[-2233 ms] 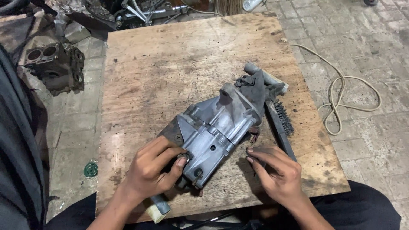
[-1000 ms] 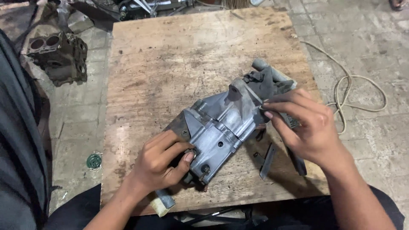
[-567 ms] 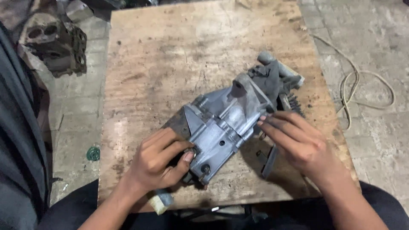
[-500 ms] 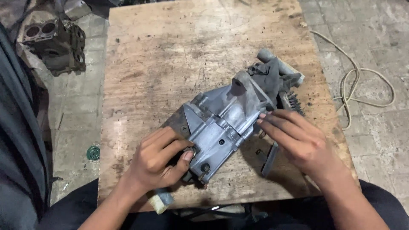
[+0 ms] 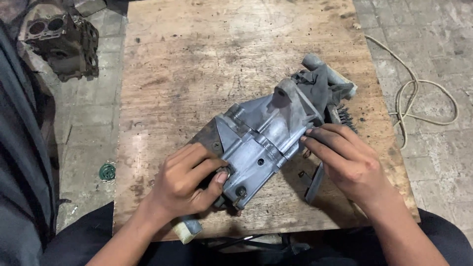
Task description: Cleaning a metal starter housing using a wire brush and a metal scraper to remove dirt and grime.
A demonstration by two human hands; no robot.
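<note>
A grey cast-metal engine part (image 5: 271, 133) lies diagonally on a worn wooden board (image 5: 207, 64). My left hand (image 5: 189, 180) grips its near lower end, thumb pressed against the side. My right hand (image 5: 345, 157) rests on the part's right flank, fingertips touching the metal, fingers together. Under the right hand lies a dark flat tool (image 5: 314, 182). A black wire brush (image 5: 345, 117) shows beside the part's far end, partly hidden by the right hand. A small pale cylinder (image 5: 187, 229) pokes out below my left wrist.
A rusty engine block (image 5: 61, 37) sits on the tiled floor at the upper left. A pale cord (image 5: 419, 93) loops on the floor to the right. A small green round cap (image 5: 107, 172) lies left of the board. Dark fabric hangs along the left edge.
My right hand went from the board's near edge up to the part's far end, then came back down to its right flank. The left hand kept its grip.
</note>
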